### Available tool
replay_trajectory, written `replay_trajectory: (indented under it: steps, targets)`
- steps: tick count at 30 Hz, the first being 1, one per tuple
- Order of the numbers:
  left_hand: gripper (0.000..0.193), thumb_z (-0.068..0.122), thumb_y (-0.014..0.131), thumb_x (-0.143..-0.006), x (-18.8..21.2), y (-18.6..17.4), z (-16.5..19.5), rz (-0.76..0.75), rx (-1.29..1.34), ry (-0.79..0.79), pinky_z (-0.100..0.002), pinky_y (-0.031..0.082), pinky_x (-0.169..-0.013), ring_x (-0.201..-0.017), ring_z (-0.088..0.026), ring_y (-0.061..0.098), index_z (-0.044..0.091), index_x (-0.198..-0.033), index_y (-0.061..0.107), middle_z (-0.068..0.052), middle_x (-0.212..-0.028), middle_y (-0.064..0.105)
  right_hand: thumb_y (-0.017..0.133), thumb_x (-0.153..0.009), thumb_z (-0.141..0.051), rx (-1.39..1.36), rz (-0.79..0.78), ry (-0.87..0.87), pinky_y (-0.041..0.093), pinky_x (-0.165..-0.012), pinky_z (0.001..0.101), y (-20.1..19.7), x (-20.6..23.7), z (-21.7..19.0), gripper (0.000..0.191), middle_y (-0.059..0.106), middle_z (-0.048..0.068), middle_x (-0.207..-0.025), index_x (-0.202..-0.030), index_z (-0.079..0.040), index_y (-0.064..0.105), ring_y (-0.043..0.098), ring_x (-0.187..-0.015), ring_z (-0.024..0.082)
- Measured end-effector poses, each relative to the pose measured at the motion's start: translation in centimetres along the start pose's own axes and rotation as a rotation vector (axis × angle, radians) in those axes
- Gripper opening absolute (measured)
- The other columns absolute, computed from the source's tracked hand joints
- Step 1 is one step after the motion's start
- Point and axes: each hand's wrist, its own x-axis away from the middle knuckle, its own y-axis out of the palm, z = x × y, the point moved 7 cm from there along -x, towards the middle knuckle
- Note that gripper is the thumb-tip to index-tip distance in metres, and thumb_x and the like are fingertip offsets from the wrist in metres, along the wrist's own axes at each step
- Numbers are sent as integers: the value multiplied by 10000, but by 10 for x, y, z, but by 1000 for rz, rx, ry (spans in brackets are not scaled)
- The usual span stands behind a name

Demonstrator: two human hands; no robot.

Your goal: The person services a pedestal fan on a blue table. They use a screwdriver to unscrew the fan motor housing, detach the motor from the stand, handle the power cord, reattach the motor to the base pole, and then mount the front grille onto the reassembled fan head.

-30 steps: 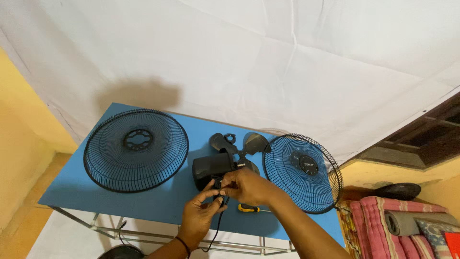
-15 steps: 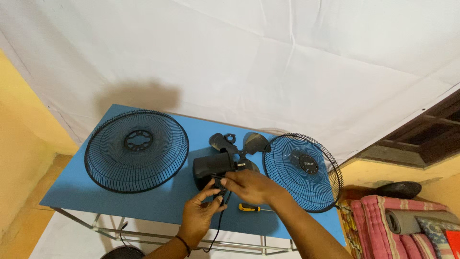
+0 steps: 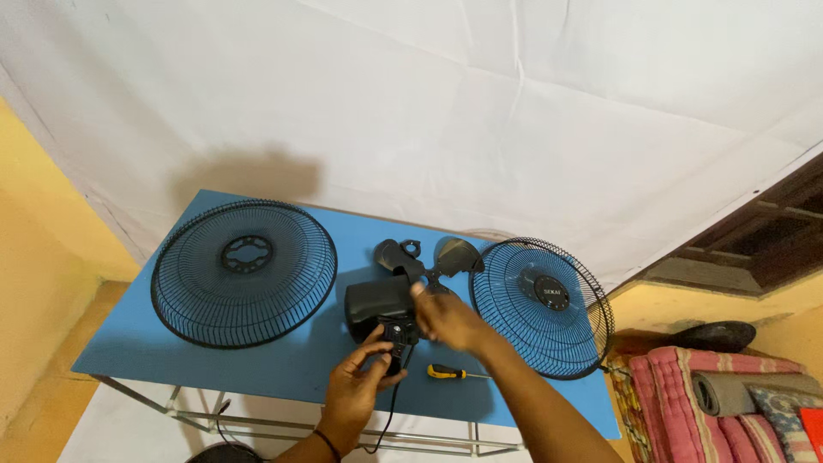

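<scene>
A black fan motor housing point(image 3: 377, 303) lies near the middle of the blue table point(image 3: 171, 360). My left hand point(image 3: 358, 387) grips its small black control block with knobs point(image 3: 399, 336), from which a black cord hangs over the table's front edge. My right hand point(image 3: 447, 319) is raised just right of the housing, fingers loosely curled, touching its end near the black fan blade point(image 3: 426, 260); I cannot tell if it pinches anything. A yellow-handled screwdriver point(image 3: 456, 373) lies under my right forearm.
A large black wire fan guard point(image 3: 243, 273) lies on the table's left half. A second guard with a round centre cap point(image 3: 542, 307) lies at the right end. A white sheet hangs behind. Rolled mats and red cloth sit on the floor at the right.
My right hand has lifted off the control block and moved up and right towards the housing's end. My left hand stays on the control block.
</scene>
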Motion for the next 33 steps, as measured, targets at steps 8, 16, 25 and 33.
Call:
replay_trajectory:
  steps: [8,16,25,33]
  targets:
    - [207,182,523,-1012,12,-15,-12,273,298,-310,-392,629,-837,-1019,-370,724,143,-1213,490,-186,-1256,623,327,-958,-665,-333,183,197,460,-542,320,-24,-27,49,658,647,22,-746,-905,-113,681,597,-638,136]
    - [458,303,584,-1004,8,-10,-18,124,267,-512,-325,603,-875,-1015,-292,715,-103,-1213,551,-194,-1069,634,319,-964,-784,-356,-48,590,563,-738,429,11,-38,61,972,689,321,-1150,-1166,113,635,693,-946,386]
    - [405,204,628,-985,1,-13,-27,-29,258,-621,-304,598,-838,-955,-258,721,-101,-1249,584,-176,-1070,632,321,-886,-806,-1148,-163,601,418,-1086,592,70,-31,33,921,604,167,-1439,-1470,-127,535,570,-1283,358]
    - [373,209,611,-975,0,-28,-15,-57,85,-700,-227,607,-675,-896,-198,706,35,-1303,646,-147,-1044,696,281,-937,-814,-1242,125,695,478,-1020,564,78,-36,38,915,651,205,-1382,-1394,-94,611,624,-1228,344]
